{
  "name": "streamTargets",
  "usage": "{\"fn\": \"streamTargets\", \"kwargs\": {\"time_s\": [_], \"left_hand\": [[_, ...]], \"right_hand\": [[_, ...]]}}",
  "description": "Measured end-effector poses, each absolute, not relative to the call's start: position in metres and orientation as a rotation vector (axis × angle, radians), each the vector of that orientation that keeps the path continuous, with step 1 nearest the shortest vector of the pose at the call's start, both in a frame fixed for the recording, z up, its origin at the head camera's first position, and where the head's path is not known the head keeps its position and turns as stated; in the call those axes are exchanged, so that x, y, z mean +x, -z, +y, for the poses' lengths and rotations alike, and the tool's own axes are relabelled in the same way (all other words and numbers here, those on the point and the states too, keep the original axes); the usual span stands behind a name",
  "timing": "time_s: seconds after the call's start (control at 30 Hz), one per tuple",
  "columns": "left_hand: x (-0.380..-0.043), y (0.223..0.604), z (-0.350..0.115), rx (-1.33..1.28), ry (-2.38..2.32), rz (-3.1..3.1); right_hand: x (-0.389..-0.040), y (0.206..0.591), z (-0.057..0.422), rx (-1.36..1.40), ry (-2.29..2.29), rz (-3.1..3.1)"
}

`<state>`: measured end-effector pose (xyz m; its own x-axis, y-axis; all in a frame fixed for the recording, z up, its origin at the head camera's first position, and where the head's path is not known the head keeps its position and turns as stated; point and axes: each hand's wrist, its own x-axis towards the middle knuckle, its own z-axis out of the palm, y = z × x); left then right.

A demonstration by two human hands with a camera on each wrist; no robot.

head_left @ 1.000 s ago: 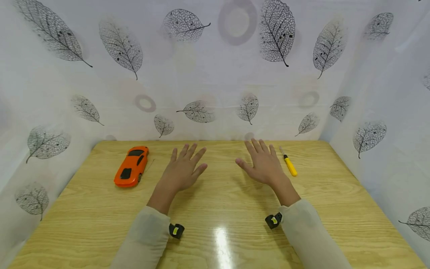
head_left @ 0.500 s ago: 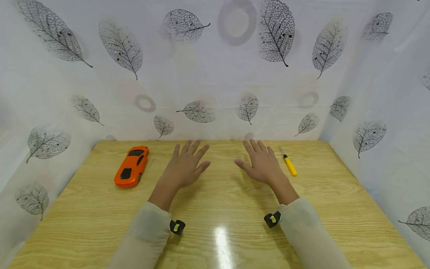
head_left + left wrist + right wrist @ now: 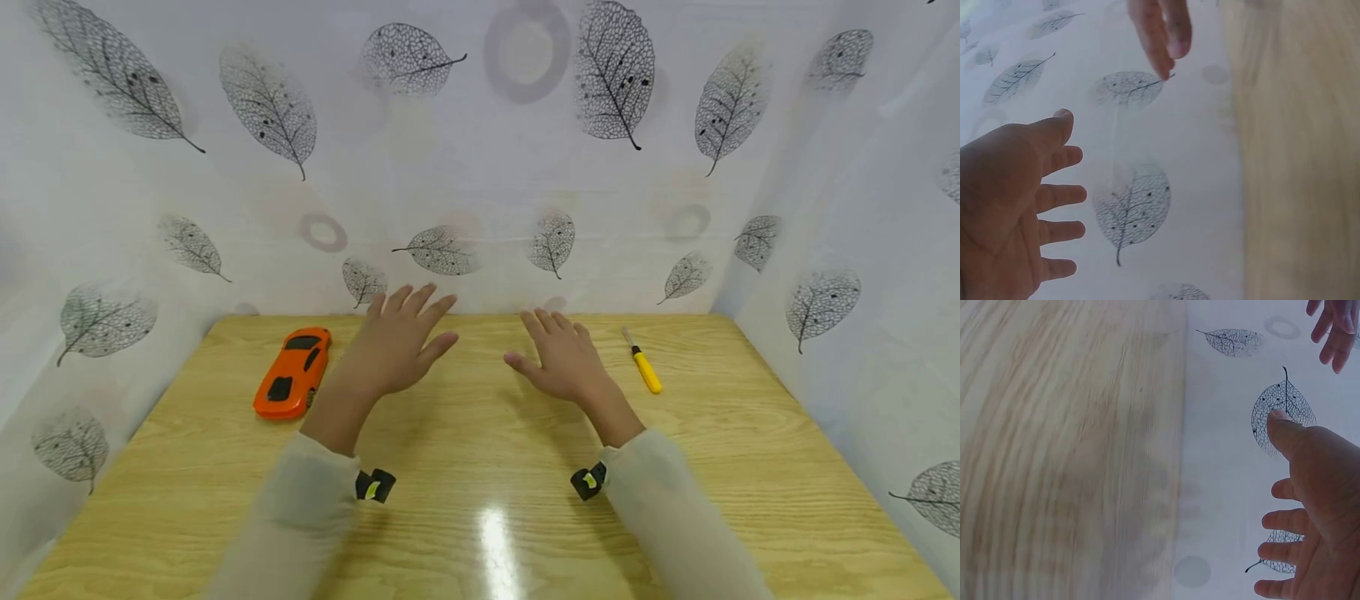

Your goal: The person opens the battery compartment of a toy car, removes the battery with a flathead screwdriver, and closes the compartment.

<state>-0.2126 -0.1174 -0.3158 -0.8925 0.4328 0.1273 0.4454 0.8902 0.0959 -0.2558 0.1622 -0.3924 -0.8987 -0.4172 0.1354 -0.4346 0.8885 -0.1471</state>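
Note:
An orange toy car (image 3: 293, 373) with black windows sits at the left of the wooden table. Just right of it, my left hand (image 3: 393, 342) is held above the table, palm down, fingers spread and holding nothing. My right hand (image 3: 564, 357) hovers likewise near the table's middle, its fingers straight and nothing in them. Right of that hand lies a screwdriver (image 3: 647, 369) with a yellow handle, its metal tip pointing to the back. In the left wrist view the left palm (image 3: 997, 200) shows bare; the right palm (image 3: 1329, 500) is bare in the right wrist view.
The wooden table (image 3: 480, 450) ends at a white curtain (image 3: 480, 167) printed with dark leaves, which also runs down both sides. Each sleeve has a small black camera (image 3: 375, 485) at the wrist. A bright reflection lies on the table's front middle.
My left hand has risen slightly toward the back and now partly nears the car. The right hand has shifted left, away from the screwdriver. Car and screwdriver have stayed put.

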Motion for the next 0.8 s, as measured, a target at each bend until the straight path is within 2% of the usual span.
{"fn": "streamTargets", "kwargs": {"time_s": [0.47, 0.8], "left_hand": [[-0.209, 0.293, -0.185, -0.630, 0.308, -2.991], [-0.212, 0.309, -0.247, -0.532, 0.226, -3.052]], "right_hand": [[-0.260, 0.388, 0.117, 0.759, -0.286, -2.935], [-0.258, 0.386, 0.074, 0.842, -0.307, -2.950]]}}
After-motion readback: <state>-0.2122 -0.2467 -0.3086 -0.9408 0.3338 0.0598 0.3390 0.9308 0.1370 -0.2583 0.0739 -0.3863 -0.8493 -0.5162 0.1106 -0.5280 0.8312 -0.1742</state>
